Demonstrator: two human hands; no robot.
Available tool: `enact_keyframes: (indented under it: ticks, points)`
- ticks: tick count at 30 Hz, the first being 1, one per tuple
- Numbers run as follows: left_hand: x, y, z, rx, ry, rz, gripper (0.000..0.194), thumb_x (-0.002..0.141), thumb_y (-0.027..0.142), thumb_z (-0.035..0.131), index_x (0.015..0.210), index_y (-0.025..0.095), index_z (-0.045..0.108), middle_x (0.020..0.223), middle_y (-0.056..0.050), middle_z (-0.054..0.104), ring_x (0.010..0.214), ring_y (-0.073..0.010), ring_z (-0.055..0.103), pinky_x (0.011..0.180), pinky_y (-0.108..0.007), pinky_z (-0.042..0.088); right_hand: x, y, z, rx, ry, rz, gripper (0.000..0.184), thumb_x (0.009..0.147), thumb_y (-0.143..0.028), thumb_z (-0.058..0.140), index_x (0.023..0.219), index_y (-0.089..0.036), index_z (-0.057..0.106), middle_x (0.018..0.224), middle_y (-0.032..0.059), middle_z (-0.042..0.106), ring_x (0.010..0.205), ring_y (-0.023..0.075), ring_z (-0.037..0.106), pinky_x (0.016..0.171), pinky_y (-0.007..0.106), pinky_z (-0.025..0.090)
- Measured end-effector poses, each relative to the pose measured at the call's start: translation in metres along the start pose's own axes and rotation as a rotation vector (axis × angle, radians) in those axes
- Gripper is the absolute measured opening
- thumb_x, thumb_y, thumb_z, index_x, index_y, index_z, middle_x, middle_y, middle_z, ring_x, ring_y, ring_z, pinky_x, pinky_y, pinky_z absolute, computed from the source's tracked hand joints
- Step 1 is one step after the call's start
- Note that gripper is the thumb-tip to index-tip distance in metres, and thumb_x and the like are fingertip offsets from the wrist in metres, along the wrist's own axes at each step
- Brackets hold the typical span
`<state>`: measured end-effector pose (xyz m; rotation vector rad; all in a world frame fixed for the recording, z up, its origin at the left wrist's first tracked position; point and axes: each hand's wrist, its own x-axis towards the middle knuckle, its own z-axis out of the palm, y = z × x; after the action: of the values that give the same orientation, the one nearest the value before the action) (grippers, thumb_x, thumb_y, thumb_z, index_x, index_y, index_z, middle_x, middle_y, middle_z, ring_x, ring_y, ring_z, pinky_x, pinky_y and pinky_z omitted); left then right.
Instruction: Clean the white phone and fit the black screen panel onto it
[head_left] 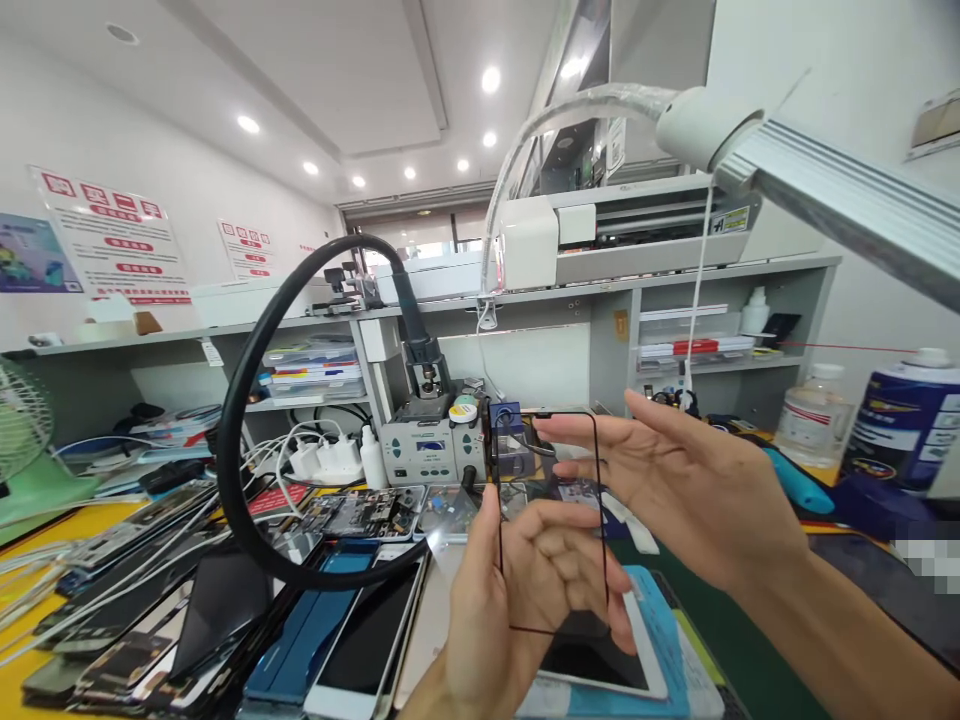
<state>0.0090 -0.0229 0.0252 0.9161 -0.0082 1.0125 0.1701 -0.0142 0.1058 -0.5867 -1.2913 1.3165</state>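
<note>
A clear glass screen protector with a thin black border [552,632] stands upright in front of me. My left hand [517,590] grips it by its long edges, thumb on the left side and fingertips on the right; its palm shows through the glass. My right hand [697,480] is at the upper right of the glass with fingers stretched out and apart. Two of its fingertips overlap the glass; whether they touch it I cannot tell. Below the hands, a white-framed phone [600,660] with a dark screen lies on a blue pad [667,640].
A hot-air rework station [427,450] stands behind, its thick black hose [232,430] looping at left. Several phones [367,620] and cables crowd the left bench. A lamp [840,180] overhangs the right, above a bottle [814,415] and a blue can [904,420].
</note>
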Motion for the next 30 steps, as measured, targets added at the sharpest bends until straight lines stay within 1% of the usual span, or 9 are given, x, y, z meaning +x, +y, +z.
enact_keyframes:
  ticks: [2,4,9,11,15,19,23,30]
  points:
    - [0.0,-0.004,-0.001,-0.03,-0.005,-0.031,0.079,0.102,0.07,0.026,0.112,0.008,0.074,0.087,-0.016,0.074,0.07,-0.0255,0.073,0.065,-0.037,0.057,0.0,0.004,0.0,0.055,-0.012,0.05,0.042,0.09,-0.057,0.066,0.097,-0.021,0.086,0.123,0.0124,0.076,0.132,0.0365,0.059,0.106,0.048,0.05]
    - [0.0,-0.008,-0.002,-0.059,-0.009,-0.063,0.079,0.101,0.072,0.029,0.112,0.008,0.074,0.087,-0.016,0.074,0.069,-0.0254,0.072,0.063,-0.037,0.058,-0.002,0.008,-0.001,0.094,-0.028,0.068,0.042,0.09,-0.056,0.066,0.099,-0.02,0.086,0.126,0.0123,0.075,0.135,0.0364,0.057,0.111,0.049,0.047]
    - [0.002,-0.016,-0.003,-0.104,0.002,-0.106,0.078,0.1,0.072,0.033,0.111,0.007,0.075,0.086,-0.017,0.075,0.07,-0.0263,0.074,0.062,-0.037,0.059,-0.007,0.011,-0.003,0.084,-0.066,0.056,0.048,0.095,-0.059,0.06,0.104,-0.02,0.085,0.125,0.0124,0.075,0.139,0.0345,0.053,0.114,0.047,0.046]
    - [0.002,-0.017,-0.002,-0.111,0.011,-0.11,0.079,0.1,0.072,0.034,0.11,0.006,0.075,0.086,-0.018,0.075,0.07,-0.0258,0.074,0.062,-0.037,0.059,-0.007,0.01,-0.003,0.043,-0.04,0.038,0.049,0.095,-0.061,0.059,0.101,-0.021,0.086,0.122,0.0123,0.076,0.138,0.0338,0.053,0.113,0.047,0.046]
    - [0.002,-0.017,-0.002,-0.111,0.031,-0.125,0.08,0.099,0.074,0.035,0.109,0.007,0.076,0.085,-0.017,0.074,0.068,-0.0251,0.073,0.062,-0.036,0.059,-0.008,0.012,-0.004,-0.02,0.034,0.019,0.041,0.089,-0.06,0.07,0.091,-0.023,0.086,0.114,0.011,0.078,0.133,0.0319,0.057,0.112,0.044,0.048]
    - [0.001,-0.019,-0.002,-0.116,0.039,-0.138,0.08,0.099,0.075,0.034,0.109,0.007,0.076,0.085,-0.017,0.074,0.068,-0.0248,0.073,0.064,-0.036,0.059,-0.009,0.013,-0.007,-0.073,0.029,-0.006,0.04,0.09,-0.06,0.071,0.089,-0.023,0.086,0.111,0.0111,0.078,0.139,0.0304,0.053,0.114,0.041,0.047]
    - [0.002,-0.02,-0.002,-0.104,0.028,-0.132,0.081,0.1,0.074,0.031,0.11,0.007,0.076,0.085,-0.017,0.074,0.067,-0.0245,0.072,0.062,-0.036,0.058,-0.011,0.011,-0.011,-0.087,-0.002,-0.028,0.04,0.092,-0.06,0.07,0.089,-0.023,0.086,0.109,0.0104,0.079,0.135,0.0302,0.058,0.114,0.043,0.047]
    - [0.002,-0.02,-0.003,-0.074,0.019,-0.119,0.079,0.101,0.072,0.031,0.111,0.007,0.075,0.085,-0.017,0.074,0.066,-0.0241,0.072,0.062,-0.036,0.058,-0.012,0.007,-0.012,-0.059,-0.037,-0.035,0.035,0.093,-0.055,0.071,0.089,-0.024,0.086,0.11,0.0091,0.08,0.126,0.0293,0.064,0.113,0.046,0.049]
